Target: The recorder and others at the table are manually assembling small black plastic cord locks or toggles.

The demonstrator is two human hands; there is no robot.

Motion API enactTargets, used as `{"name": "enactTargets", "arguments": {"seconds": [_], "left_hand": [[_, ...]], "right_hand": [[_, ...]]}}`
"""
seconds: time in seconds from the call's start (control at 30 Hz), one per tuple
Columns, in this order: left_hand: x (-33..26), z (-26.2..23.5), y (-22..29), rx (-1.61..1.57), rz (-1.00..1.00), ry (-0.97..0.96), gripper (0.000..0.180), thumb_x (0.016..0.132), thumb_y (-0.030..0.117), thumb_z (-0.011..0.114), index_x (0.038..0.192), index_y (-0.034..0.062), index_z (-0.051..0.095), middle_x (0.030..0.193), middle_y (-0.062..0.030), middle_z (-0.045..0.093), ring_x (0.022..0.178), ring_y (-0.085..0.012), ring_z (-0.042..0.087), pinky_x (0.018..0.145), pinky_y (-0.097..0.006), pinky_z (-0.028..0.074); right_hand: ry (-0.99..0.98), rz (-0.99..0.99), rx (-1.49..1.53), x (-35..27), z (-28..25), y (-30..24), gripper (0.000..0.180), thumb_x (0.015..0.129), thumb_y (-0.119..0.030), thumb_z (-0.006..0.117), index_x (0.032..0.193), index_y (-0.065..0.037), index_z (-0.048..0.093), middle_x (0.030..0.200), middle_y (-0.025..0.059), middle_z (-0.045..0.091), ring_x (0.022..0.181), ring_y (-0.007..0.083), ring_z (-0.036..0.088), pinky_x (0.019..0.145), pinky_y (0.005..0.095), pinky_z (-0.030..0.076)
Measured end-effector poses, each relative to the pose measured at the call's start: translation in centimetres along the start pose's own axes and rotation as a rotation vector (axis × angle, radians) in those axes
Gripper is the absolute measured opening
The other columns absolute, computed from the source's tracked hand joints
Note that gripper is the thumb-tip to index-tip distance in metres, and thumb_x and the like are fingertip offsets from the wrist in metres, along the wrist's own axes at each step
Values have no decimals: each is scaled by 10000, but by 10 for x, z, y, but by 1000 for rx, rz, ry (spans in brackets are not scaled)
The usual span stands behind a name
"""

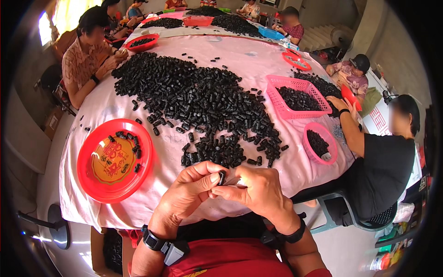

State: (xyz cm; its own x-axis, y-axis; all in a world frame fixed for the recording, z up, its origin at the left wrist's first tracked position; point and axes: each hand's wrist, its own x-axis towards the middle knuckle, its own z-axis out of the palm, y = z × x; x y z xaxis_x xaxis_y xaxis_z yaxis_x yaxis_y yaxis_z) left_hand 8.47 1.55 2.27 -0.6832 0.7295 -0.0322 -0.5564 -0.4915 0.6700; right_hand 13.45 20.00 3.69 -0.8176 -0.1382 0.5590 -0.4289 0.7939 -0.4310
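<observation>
Fingers of both hands pinch one black cap (222, 177); two red plates.

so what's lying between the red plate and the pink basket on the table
In the head view, the big heap of small black cylindrical pieces covers the pink tablecloth between the red plate and the pink basket.

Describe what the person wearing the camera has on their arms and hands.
Both hands are bare, no gloves. The left hand has a black strap with a small grey device at the wrist; the right hand has a black wristband. The forearms are bare of sleeves; the top is red.
</observation>
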Motion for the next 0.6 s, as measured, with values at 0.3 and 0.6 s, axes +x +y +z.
{"name": "enactTargets", "arguments": {"seconds": [0.3, 0.6], "left_hand": [[0, -3, 0, -4, -20, -14, 184, 950, 85, 619, 1123, 34, 655, 1031, -34, 672, 898, -105, 616, 830, -250, 514], [1, -3, -1, -8, -30, -39, 183, 953, 89, 616, 1125, 37, 651, 1049, -35, 674, 895, -102, 615, 829, -249, 512]], "right_hand": [[-21, 62, -20, 3, -5, -1, 595, 725, -628, 738, 624, -79, 531, 518, 74, 549, 468, 243, 597, 429, 354, 445], [-88, 93, -21, 3, -9, -5, 501, 734, -526, 788, 735, -53, 622, 596, 93, 619, 521, 246, 647, 469, 349, 482]]}}
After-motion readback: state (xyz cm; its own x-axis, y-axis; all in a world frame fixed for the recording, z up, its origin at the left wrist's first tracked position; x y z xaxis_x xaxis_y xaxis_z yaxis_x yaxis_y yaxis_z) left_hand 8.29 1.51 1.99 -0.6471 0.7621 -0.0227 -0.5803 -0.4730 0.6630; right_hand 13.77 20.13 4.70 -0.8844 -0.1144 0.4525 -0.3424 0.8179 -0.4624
